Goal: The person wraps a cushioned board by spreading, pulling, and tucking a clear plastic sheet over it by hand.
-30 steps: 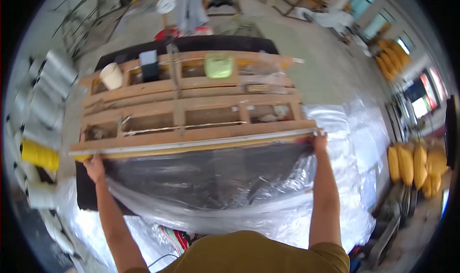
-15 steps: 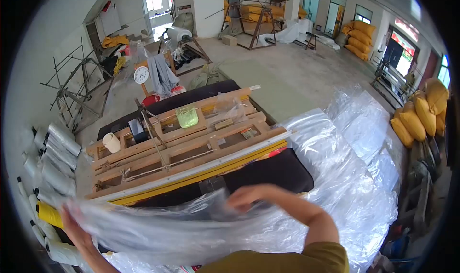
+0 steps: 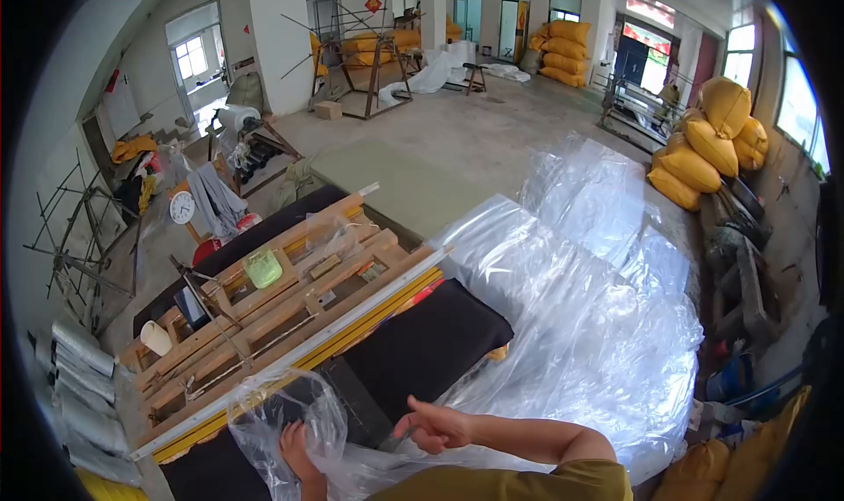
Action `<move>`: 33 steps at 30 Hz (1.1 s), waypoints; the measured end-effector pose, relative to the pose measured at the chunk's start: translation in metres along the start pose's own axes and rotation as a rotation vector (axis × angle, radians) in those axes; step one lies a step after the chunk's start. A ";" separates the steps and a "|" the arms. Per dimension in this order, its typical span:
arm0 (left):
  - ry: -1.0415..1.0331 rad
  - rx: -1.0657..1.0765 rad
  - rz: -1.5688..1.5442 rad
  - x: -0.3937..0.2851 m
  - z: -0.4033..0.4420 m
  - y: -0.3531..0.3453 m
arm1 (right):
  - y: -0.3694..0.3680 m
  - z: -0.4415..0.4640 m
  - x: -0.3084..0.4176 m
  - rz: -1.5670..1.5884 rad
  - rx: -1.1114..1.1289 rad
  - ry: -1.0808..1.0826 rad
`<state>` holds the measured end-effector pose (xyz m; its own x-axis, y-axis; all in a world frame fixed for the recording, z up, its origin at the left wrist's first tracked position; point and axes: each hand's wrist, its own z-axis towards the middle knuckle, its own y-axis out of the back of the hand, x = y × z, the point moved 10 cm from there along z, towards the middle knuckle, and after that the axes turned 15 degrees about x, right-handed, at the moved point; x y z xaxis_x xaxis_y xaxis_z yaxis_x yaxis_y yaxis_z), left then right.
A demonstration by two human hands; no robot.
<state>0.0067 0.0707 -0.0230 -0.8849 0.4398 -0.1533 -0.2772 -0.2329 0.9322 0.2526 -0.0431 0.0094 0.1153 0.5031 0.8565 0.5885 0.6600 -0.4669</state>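
Note:
A clear plastic film (image 3: 299,404) is gathered over the near left part of the dark padded surface (image 3: 422,334). My left hand (image 3: 301,455) is in its folds, with curled fingers gripping the film. To the right, my right hand (image 3: 440,426) hovers near the pad's front edge, thumb and index finger apart and the other fingers loosely bent. Nothing shows between them. A wide spread of clear plastic sheeting (image 3: 580,325) lies beyond my right forearm.
A wooden frame (image 3: 290,312) with a metal edge strip lies ahead, carrying a cream cup (image 3: 156,337) and a green plastic container (image 3: 262,269). Film rolls (image 3: 92,404) lie at the left. Stuffed yellow sacks (image 3: 690,167) are piled at the right.
My left hand has come in from the far left to the middle, bringing the film with it. My right hand has spread its fingers. The view has swung right.

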 end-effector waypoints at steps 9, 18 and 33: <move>0.289 -0.170 -1.282 -0.013 0.019 0.108 | -0.043 -0.072 0.198 -0.775 -0.484 0.780; 0.357 -0.145 -1.220 0.005 -0.009 0.103 | -0.230 -0.140 0.301 -1.707 -0.831 1.208; 0.233 0.006 -1.570 -0.008 -0.029 0.108 | -0.003 0.072 -0.018 -1.049 -0.181 -0.049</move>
<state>-0.0269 0.0163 0.0697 0.2321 0.0927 -0.9683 -0.9310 0.3094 -0.1935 0.1913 -0.0135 -0.0202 -0.5483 -0.2443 0.7998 0.4854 0.6859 0.5423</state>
